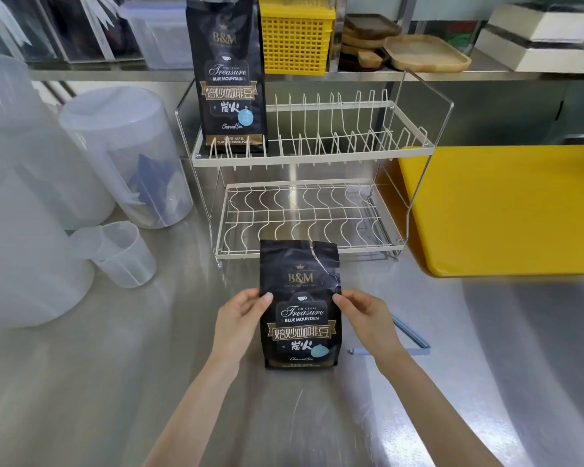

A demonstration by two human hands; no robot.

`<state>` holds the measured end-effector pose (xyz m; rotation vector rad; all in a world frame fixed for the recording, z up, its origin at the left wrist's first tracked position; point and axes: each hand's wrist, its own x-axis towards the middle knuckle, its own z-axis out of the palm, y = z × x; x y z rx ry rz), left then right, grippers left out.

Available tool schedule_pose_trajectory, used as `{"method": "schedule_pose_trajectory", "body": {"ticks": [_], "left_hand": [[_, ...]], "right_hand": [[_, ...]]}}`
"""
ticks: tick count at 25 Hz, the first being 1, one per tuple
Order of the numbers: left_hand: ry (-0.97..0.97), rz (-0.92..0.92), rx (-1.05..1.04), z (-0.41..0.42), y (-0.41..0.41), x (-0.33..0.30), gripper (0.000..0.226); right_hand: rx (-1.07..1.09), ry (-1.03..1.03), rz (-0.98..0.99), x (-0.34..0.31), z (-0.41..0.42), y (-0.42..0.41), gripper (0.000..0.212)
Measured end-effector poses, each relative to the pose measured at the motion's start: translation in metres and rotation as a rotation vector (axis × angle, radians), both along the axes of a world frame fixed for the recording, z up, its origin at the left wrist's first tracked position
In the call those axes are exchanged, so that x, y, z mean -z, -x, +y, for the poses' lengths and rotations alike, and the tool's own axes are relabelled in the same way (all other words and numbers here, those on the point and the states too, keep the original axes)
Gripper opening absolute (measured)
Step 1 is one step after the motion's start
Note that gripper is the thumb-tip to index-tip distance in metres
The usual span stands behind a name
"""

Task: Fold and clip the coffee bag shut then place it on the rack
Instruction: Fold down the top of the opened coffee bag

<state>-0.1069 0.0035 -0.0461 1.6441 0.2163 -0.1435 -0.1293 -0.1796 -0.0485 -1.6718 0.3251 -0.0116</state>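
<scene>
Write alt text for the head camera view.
Two bare hands, left hand and right hand, hold an upright black coffee bag by its sides on a steel counter. A blue clip lies at its right. Behind, a second bag stands on a wire rack.

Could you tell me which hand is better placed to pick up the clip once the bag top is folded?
Probably the right hand: the blue clip lies on the counter just beside it, while the left hand is across the coffee bag.
</scene>
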Motion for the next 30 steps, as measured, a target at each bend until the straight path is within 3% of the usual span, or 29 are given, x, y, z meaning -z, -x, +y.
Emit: {"method": "schedule_pose_trajectory", "body": {"ticks": [6,8,12,17,22,25,30], "left_hand": [[-0.126,-0.130,0.053,0.000,0.002,0.002,0.005],[-0.153,-0.160,0.016,-0.001,0.004,0.005,0.011],[-0.192,-0.203,-0.038,-0.004,0.008,0.006,0.021],[-0.420,-0.263,0.140,0.003,0.003,-0.001,0.023],[-0.613,-0.322,0.278,0.007,0.002,-0.002,0.037],[-0.687,-0.358,0.284,0.008,0.000,-0.003,0.030],[-0.724,-0.419,0.266,0.009,-0.003,0.000,0.017]], "right_hand": [[0.066,0.160,-0.067,-0.001,0.003,0.002,0.011],[0.105,0.151,-0.079,0.000,0.007,0.004,0.007],[0.179,0.034,-0.057,0.000,0.012,0.005,0.023],[0.106,0.121,-0.065,-0.001,0.006,0.006,0.016],[-0.007,0.445,-0.058,0.000,0.006,0.009,0.030],[-0.026,0.636,-0.120,-0.003,0.002,0.010,0.027],[-0.017,0.762,-0.232,-0.006,-0.013,0.006,0.018]]}}
